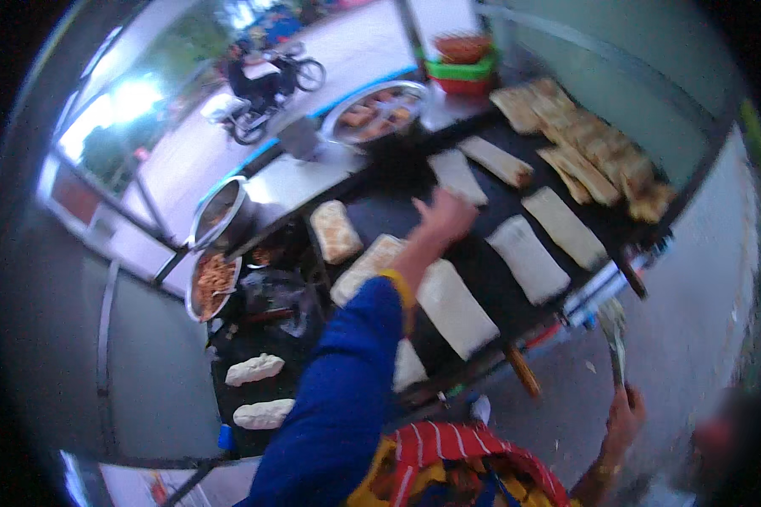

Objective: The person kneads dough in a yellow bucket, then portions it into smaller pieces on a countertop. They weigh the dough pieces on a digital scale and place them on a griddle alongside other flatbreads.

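My left hand (pixel 447 218), in a blue sleeve with a yellow cuff, reaches over the dark griddle (pixel 374 212). It is at the near end of a pale rectangular flatbread (pixel 455 172); its thumb stands apart, but blur hides whether the fingers grip the bread. My right hand (pixel 624 412) is out to the right, off the griddle, shut on the handle of a flat-headed spatula-like tool (pixel 612 326) that points up. Several more flatbreads lie on the griddle, among them a pale one (pixel 529 260) and a browned one (pixel 336 232).
Folded browned breads (pixel 583 139) line the griddle's far right. Beyond it are a metal pan of food pieces (pixel 377 117) and stacked plastic baskets (pixel 463 66). A bowl of filling (pixel 214 285) and dough rolls (pixel 253 369) sit left. A wooden handle (pixel 521 371) juts from the near edge.
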Demonstrator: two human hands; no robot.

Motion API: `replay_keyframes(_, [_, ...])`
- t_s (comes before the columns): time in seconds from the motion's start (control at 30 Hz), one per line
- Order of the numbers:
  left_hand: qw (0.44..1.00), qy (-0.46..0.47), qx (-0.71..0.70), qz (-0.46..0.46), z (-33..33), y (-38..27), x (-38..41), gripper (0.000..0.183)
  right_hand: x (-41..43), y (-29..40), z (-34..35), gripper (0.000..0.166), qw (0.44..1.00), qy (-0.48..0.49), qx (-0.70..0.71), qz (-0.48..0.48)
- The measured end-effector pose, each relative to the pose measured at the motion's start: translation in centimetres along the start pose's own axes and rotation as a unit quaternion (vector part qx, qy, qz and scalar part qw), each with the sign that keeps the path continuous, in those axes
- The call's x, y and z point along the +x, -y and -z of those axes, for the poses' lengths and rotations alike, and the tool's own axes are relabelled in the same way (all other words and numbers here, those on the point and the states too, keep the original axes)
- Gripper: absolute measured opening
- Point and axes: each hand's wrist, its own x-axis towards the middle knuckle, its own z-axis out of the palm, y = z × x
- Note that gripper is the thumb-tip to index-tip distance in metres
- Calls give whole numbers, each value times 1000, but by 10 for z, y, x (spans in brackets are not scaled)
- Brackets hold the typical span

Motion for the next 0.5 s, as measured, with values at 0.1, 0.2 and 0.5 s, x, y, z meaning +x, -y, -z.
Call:
replay_keyframes(0.1, [997, -51, -64, 0, 11, 54, -44, 42, -13, 32, -8, 39, 995, 46, -75, 44])
replay_keyframes(0.2, [969, -125, -209, -40, 40, 75, -90, 48, -13, 60, 12, 41, 984, 155, -77, 32])
replay_keyframes(0.5, [954, -161, -242, 73, 33, 74, -313, 36, -20, 114, -6, 40, 798, 355, -445, 199])
